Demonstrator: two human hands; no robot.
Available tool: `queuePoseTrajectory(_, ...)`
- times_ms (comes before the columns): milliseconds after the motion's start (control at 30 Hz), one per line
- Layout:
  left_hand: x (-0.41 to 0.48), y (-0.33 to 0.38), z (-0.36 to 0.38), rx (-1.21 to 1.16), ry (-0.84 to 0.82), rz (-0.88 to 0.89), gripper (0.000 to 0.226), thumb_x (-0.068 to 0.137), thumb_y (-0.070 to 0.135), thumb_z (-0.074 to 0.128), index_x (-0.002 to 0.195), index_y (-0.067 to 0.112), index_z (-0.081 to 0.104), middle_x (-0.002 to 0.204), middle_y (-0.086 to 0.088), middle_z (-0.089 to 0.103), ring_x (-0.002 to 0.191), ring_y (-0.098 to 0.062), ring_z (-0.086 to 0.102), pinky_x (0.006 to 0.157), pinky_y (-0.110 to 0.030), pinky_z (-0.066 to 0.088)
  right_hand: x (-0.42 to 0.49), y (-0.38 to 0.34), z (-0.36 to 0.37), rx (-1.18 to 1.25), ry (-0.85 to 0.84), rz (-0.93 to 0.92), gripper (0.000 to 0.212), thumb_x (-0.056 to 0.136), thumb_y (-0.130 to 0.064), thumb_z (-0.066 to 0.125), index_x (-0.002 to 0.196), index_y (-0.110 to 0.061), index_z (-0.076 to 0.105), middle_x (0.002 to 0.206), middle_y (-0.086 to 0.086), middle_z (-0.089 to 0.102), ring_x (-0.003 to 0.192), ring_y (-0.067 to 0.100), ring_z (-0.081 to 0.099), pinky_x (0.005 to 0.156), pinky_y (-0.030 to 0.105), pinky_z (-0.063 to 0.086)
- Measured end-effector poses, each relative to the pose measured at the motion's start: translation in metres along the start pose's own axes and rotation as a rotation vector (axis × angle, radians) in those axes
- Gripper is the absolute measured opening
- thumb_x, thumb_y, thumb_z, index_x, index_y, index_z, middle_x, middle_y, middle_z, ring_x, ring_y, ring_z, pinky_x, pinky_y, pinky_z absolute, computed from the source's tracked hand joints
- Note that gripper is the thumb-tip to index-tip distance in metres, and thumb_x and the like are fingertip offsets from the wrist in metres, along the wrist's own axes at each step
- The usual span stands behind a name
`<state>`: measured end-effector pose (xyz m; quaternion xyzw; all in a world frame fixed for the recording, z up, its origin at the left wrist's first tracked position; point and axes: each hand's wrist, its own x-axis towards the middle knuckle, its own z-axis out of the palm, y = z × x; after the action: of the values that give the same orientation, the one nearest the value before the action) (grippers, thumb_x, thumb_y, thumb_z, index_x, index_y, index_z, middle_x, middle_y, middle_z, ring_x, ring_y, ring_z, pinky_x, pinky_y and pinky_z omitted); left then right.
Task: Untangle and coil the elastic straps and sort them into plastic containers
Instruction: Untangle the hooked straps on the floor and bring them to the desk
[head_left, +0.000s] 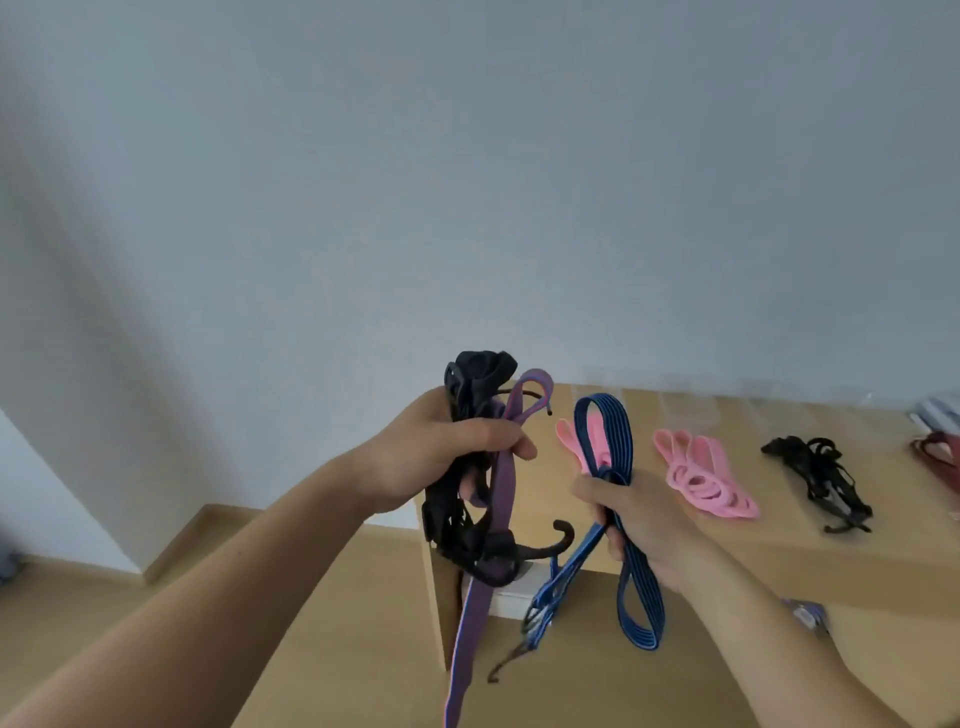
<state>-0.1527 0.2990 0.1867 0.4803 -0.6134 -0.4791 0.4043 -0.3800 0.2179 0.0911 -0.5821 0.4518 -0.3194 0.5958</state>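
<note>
Left hand (441, 460) and right hand (647, 519) appear bare.

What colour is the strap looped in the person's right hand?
The strap is blue with thin darker lengthwise stripes, clearest in the head view.

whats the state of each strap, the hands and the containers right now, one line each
left hand, grips the black bundle and purple strap
right hand, grips the blue strap
black bundle, tangled, held up
purple strap, uncoiled, hanging down
blue strap, looped, hook end dangling
pink straps, loose on the table
black strap, tangled on the table
red strap, on the table, cut off by the frame
containers, at the table's back, too blurred to judge
</note>
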Motion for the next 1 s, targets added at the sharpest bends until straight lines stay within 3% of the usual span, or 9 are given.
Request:
queuePoseTrajectory(100, 0.015, 0.015, 0.022, 0.059, -0.114, -0.033, 0.022, 0.086, 0.019, 0.058, 0.09, 0.002, 0.072, 0.06, 0.001, 0.063, 0.05, -0.027, 0.052, 0.052, -0.025, 0.048, 0.003, 0.018, -0.019, 0.218, 0.146, -0.023, 0.039, 0.085, -0.02, 0.071, 0.049, -0.016, 0.055, 0.055, 0.005, 0.052, 0.034, 0.021, 0.039, 0.039, 0.026, 0.034)
queuePoseTrajectory(167, 0.026, 0.02, 0.037, 0.012, -0.094, -0.038, 0.026, 0.085, 0.018, 0.057, 0.094, -0.003, 0.069, 0.065, 0.001, 0.067, 0.047, -0.026, 0.051, 0.05, -0.026, 0.046, 0.001, 0.023, -0.037, 0.227, 0.142, -0.028, 0.038, 0.085, -0.021, 0.071, 0.051, -0.014, 0.056, 0.055, 0.006, 0.054, 0.034, 0.021, 0.039, 0.039, 0.027, 0.035)
queuePoseTrajectory(300, 0.058, 0.04, 0.065, -0.162, 0.029, 0.028, 0.038, 0.084, 0.019, 0.054, 0.102, -0.014, 0.061, 0.067, -0.001, 0.07, 0.039, -0.015, 0.047, 0.045, -0.023, 0.045, -0.011, 0.044, -0.079, 0.051, -0.123, 0.037, 0.026, 0.081, -0.022, 0.07, 0.059, -0.009, 0.061, 0.064, 0.012, 0.053, 0.036, 0.02, 0.037, 0.041, 0.027, 0.034)
queuePoseTrajectory(367, 0.076, 0.052, 0.078, -0.203, 0.054, 0.064, 0.04, 0.085, 0.02, 0.053, 0.106, -0.014, 0.059, 0.067, -0.001, 0.07, 0.04, -0.017, 0.046, 0.044, -0.022, 0.045, -0.016, 0.055, -0.097, 0.049, -0.245, 0.087, 0.021, 0.077, -0.021, 0.069, 0.079, -0.001, 0.067, 0.066, 0.011, 0.05, 0.038, 0.018, 0.033, 0.04, 0.026, 0.031)
queuePoseTrajectory(467, 0.102, 0.066, 0.101, -0.235, 0.04, 0.079, 0.044, 0.09, 0.02, 0.049, 0.116, -0.015, 0.054, 0.059, 0.003, 0.068, 0.044, -0.021, 0.046, 0.046, -0.023, 0.046, -0.015, 0.067, -0.108, -0.027, -0.32, 0.105, 0.028, 0.074, -0.026, 0.071, 0.062, -0.007, 0.056, 0.057, 0.007, 0.049, 0.039, 0.017, 0.035, 0.042, 0.026, 0.031)
queuePoseTrajectory(600, 0.135, 0.075, 0.126, -0.319, 0.059, 0.1, 0.025, 0.095, 0.016, 0.048, 0.097, 0.001, 0.068, 0.081, -0.005, 0.072, 0.039, -0.013, 0.046, 0.044, -0.021, 0.045, -0.009, 0.078, -0.113, -0.024, -0.206, 0.09, 0.033, 0.084, -0.03, 0.071, 0.06, -0.011, 0.057, 0.059, 0.008, 0.054, 0.037, 0.019, 0.041, 0.041, 0.028, 0.035)
queuePoseTrajectory(700, 0.154, 0.074, 0.127, -0.328, 0.089, 0.12, 0.029, 0.093, 0.018, 0.052, 0.078, 0.016, 0.076, 0.092, -0.011, 0.07, 0.041, -0.014, 0.044, 0.045, -0.022, 0.045, -0.006, 0.086, -0.129, 0.037, -0.118, 0.085, 0.034, 0.087, -0.03, 0.071, 0.06, -0.012, 0.059, 0.06, 0.005, 0.055, 0.037, 0.02, 0.04, 0.041, 0.028, 0.035)
queuePoseTrajectory(800, 0.17, 0.061, 0.12, -0.296, 0.137, 0.086, 0.024, 0.093, 0.018, 0.052, 0.082, 0.01, 0.072, 0.079, -0.007, 0.069, 0.042, -0.016, 0.043, 0.046, -0.023, 0.043, -0.005, 0.088, -0.143, 0.02, -0.034, 0.045, 0.029, 0.086, -0.024, 0.071, 0.06, -0.016, 0.062, 0.059, 0.004, 0.054, 0.036, 0.018, 0.039, 0.042, 0.027, 0.035)
queuePoseTrajectory(1000, 0.2, 0.006, 0.119, 0.219, -0.016, -0.159, 0.02, 0.082, 0.02, 0.066, 0.079, 0.0, 0.07, 0.054, -0.009, 0.062, 0.046, -0.021, 0.054, 0.05, -0.024, 0.046, 0.011, 0.049, -0.194, 0.055, 0.178, -0.051, 0.04, 0.086, -0.013, 0.071, 0.051, -0.014, 0.053, 0.054, 0.009, 0.046, 0.036, 0.02, 0.037, 0.043, 0.03, 0.03)
